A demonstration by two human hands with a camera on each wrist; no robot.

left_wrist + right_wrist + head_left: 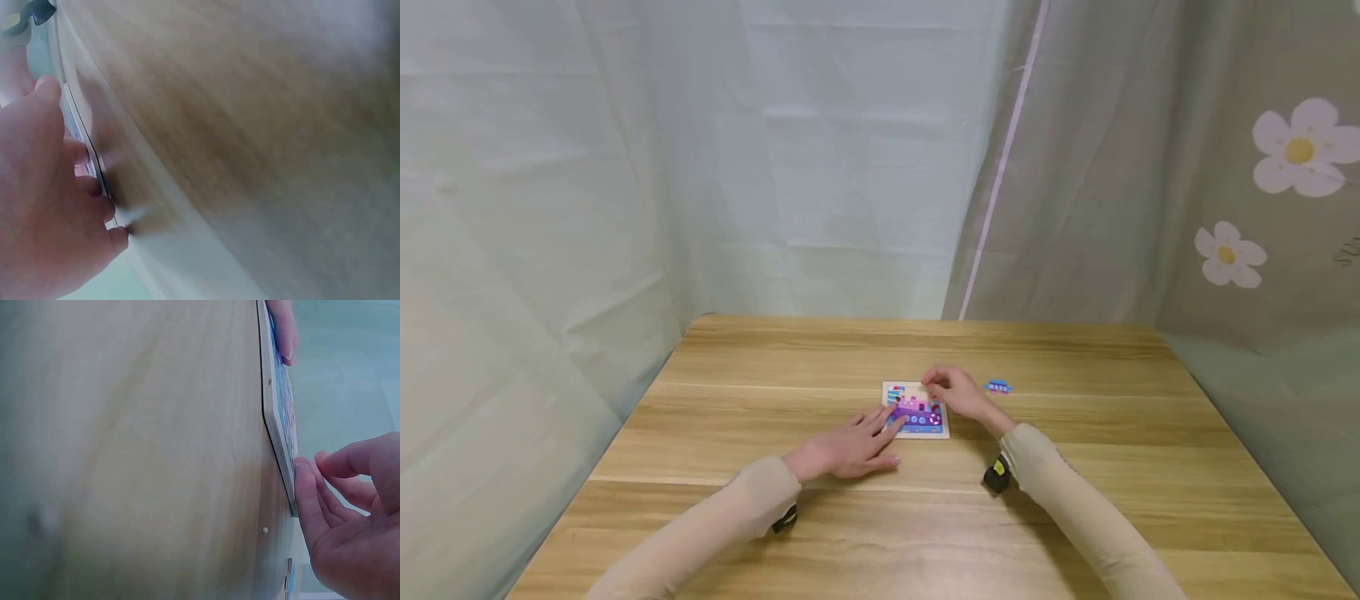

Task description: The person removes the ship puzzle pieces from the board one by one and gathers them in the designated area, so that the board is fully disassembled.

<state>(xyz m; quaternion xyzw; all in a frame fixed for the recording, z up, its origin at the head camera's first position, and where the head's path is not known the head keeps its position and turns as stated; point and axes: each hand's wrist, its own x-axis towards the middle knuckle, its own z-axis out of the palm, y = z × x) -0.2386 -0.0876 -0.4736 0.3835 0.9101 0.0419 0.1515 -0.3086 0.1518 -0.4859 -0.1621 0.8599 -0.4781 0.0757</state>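
A small puzzle board (945,435) with a pale frame lies on the table, its picture a purple and pink ship on blue water. My left hand (855,446) rests over its left side, fingers spread and extended onto the picture. At the upper right corner is my right hand (958,392), fingers bent and fingertips right at the edge. The right wrist view has the thumb and index finger of this hand (350,512) close together beside the board (284,450); I cannot tell whether something is between them. A beige bare patch shows in the board's upper part.
A loose blue and purple puzzle piece (997,387) lies on the wooden table (1075,500), right of the board. Pale curtains (850,167) hang behind and beside the table. Black wrist devices (997,475) sit under both sleeves.
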